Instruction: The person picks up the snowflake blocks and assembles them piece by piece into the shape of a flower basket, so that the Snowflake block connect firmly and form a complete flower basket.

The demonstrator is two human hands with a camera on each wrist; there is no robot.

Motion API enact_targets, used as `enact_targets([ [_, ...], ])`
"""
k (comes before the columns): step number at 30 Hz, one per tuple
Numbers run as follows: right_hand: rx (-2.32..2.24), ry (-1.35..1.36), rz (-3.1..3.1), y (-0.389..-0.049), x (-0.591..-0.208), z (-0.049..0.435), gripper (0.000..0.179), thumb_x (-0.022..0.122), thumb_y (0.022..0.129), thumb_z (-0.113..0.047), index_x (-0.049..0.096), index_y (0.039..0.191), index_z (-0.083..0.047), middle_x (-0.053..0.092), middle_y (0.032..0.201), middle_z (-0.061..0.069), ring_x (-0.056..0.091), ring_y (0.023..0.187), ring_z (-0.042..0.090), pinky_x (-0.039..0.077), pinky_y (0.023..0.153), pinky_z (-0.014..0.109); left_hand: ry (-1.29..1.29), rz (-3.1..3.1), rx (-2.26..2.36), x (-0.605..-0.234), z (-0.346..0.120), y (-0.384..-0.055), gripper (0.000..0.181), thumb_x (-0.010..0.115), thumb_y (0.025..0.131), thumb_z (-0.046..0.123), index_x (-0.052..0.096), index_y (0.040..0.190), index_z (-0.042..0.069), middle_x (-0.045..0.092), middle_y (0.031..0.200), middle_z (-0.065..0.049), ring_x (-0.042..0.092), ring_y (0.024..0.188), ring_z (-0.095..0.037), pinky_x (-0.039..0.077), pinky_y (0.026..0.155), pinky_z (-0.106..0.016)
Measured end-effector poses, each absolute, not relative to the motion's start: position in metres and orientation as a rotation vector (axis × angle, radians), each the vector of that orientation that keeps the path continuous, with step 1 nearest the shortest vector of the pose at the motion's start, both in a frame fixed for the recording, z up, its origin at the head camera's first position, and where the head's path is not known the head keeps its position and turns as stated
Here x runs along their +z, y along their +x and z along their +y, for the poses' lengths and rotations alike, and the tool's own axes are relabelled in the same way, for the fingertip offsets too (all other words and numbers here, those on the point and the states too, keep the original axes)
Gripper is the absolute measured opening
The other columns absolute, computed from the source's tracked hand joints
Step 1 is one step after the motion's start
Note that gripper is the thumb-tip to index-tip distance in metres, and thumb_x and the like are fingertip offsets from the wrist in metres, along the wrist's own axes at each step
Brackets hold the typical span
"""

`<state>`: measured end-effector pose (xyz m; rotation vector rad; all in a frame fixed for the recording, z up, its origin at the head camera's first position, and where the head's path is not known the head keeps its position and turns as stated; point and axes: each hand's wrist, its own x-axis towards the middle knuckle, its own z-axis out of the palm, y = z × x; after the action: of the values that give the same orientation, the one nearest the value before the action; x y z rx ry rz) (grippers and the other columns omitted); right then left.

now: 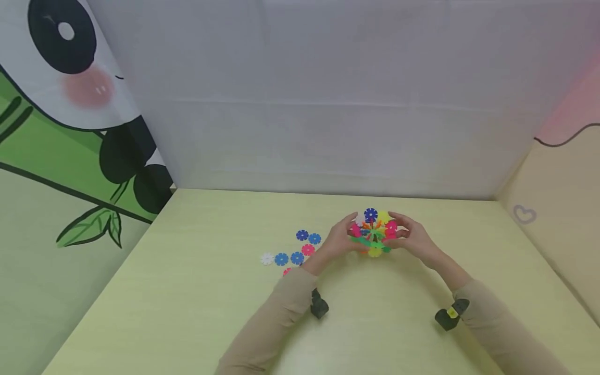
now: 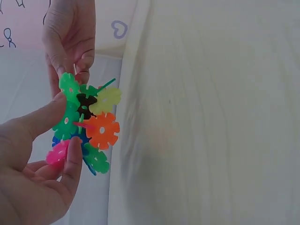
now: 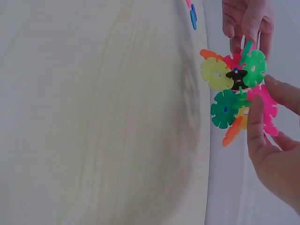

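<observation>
Between both hands, a ball-like cluster of interlocking plastic snowflake discs [image 1: 373,233] is held above the table. Its notched discs are green, yellow, orange, pink, blue and white. On its left side my left hand [image 1: 335,241] pinches it; the left wrist view shows thumb and fingers on the green and pink discs [image 2: 58,152]. From the right, my right hand [image 1: 416,240] grips the cluster, with fingers against a pink disc [image 3: 267,101] in the right wrist view. The part of the cluster behind the fingers is hidden.
Several loose discs lie left of the left hand: a white disc [image 1: 267,259], a dark blue disc [image 1: 302,235], a pink disc [image 1: 308,250] and lighter blue ones. The left forearm partly covers some. Behind the pale yellow table [image 1: 187,312] stands a grey-white wall panel [image 1: 328,140].
</observation>
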<state>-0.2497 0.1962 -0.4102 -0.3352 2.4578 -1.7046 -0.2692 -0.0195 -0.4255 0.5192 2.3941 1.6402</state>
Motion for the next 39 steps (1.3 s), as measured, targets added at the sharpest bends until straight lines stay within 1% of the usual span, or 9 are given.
enact_targets([
  [4, -1.754, -0.293, 2.434, -0.249, -0.417, 0.211, 0.077, 0.068, 0.085, -0.001, 0.023, 0.147, 0.004, 0.037, 0.135, 0.030, 0.057, 0.076, 0.010, 0.054, 0.074, 0.025, 0.437, 2.362, 1.735, -0.433, 0.002, -0.272, 0.085, 0.080, 0.076, 0.003, 0.033, 0.147, 0.002, 0.044, 0.142, -0.015, 0.055, 0.110, -0.025, 0.050, 0.083, -0.026],
  [8, -1.767, -0.245, 2.448, -0.245, -0.420, 0.221, 0.076, 0.066, 0.087, -0.003, 0.020, 0.148, 0.006, 0.035, 0.136, 0.031, 0.059, 0.078, 0.009, 0.054, 0.075, 0.027, 0.366, 2.378, 1.814, -0.437, 0.020, -0.268, 0.081, 0.081, 0.075, 0.002, 0.038, 0.143, -0.002, 0.050, 0.136, -0.017, 0.057, 0.111, -0.025, 0.049, 0.087, -0.026],
  [14, -1.748, -0.176, 2.455, -0.241, -0.425, 0.230, 0.077, 0.065, 0.089, -0.004, 0.017, 0.148, 0.007, 0.034, 0.135, 0.033, 0.061, 0.083, 0.012, 0.054, 0.076, 0.029, 0.347, 2.410, 1.835, -0.442, 0.037, -0.263, 0.070, 0.079, 0.076, 0.000, 0.044, 0.137, -0.007, 0.055, 0.131, -0.018, 0.059, 0.107, -0.024, 0.048, 0.088, -0.025],
  [21, -1.768, -0.179, 2.441, -0.240, -0.430, 0.238, 0.073, 0.062, 0.089, -0.001, 0.017, 0.146, 0.011, 0.036, 0.131, 0.035, 0.063, 0.083, 0.015, 0.055, 0.075, 0.030, 0.329, 2.354, 1.862, -0.444, 0.045, -0.262, 0.070, 0.076, 0.079, 0.001, 0.042, 0.140, -0.003, 0.057, 0.127, -0.017, 0.061, 0.104, -0.024, 0.050, 0.085, -0.025],
  [25, -1.671, -0.144, 2.529, -0.241, -0.429, 0.241, 0.075, 0.065, 0.090, -0.009, 0.019, 0.146, 0.010, 0.036, 0.132, 0.034, 0.061, 0.087, 0.022, 0.055, 0.072, 0.030, 0.283, 2.330, 1.872, -0.445, 0.043, -0.263, 0.073, 0.078, 0.078, 0.002, 0.041, 0.141, -0.001, 0.055, 0.128, -0.017, 0.060, 0.105, -0.026, 0.051, 0.084, -0.028],
  [28, -1.506, -0.109, 2.711, -0.239, -0.423, 0.243, 0.075, 0.068, 0.089, -0.018, 0.025, 0.144, 0.009, 0.040, 0.130, 0.032, 0.058, 0.086, 0.027, 0.053, 0.065, 0.028, 0.283, 2.362, 1.824, -0.440, 0.031, -0.264, 0.070, 0.077, 0.079, 0.003, 0.043, 0.140, 0.001, 0.055, 0.128, -0.016, 0.059, 0.106, -0.027, 0.052, 0.082, -0.031],
  [32, -1.367, -0.120, 2.906, -0.236, -0.410, 0.242, 0.071, 0.069, 0.089, -0.024, 0.033, 0.141, 0.009, 0.046, 0.125, 0.030, 0.053, 0.081, 0.025, 0.049, 0.059, 0.025, 0.418, 2.519, 1.613, -0.427, -0.005, -0.264, 0.054, 0.075, 0.081, 0.005, 0.054, 0.130, 0.001, 0.060, 0.121, -0.013, 0.061, 0.101, -0.025, 0.053, 0.079, -0.029],
  [37, -1.393, -0.281, 2.897, -0.229, -0.395, 0.224, 0.063, 0.068, 0.089, -0.017, 0.037, 0.139, 0.007, 0.048, 0.123, 0.027, 0.052, 0.085, 0.027, 0.048, 0.057, 0.024, 0.612, 2.647, 1.318, -0.414, -0.068, -0.261, 0.038, 0.075, 0.081, 0.005, 0.062, 0.116, -0.002, 0.065, 0.104, -0.011, 0.063, 0.092, -0.024, 0.052, 0.075, -0.027],
  [39, -1.405, -0.365, 2.871, -0.225, -0.393, 0.213, 0.060, 0.068, 0.089, -0.012, 0.040, 0.137, 0.007, 0.049, 0.122, 0.026, 0.052, 0.085, 0.027, 0.048, 0.057, 0.024, 0.662, 2.669, 1.186, -0.412, -0.092, -0.254, 0.033, 0.076, 0.080, 0.006, 0.064, 0.110, -0.002, 0.066, 0.095, -0.007, 0.064, 0.087, -0.022, 0.051, 0.073, -0.026],
])
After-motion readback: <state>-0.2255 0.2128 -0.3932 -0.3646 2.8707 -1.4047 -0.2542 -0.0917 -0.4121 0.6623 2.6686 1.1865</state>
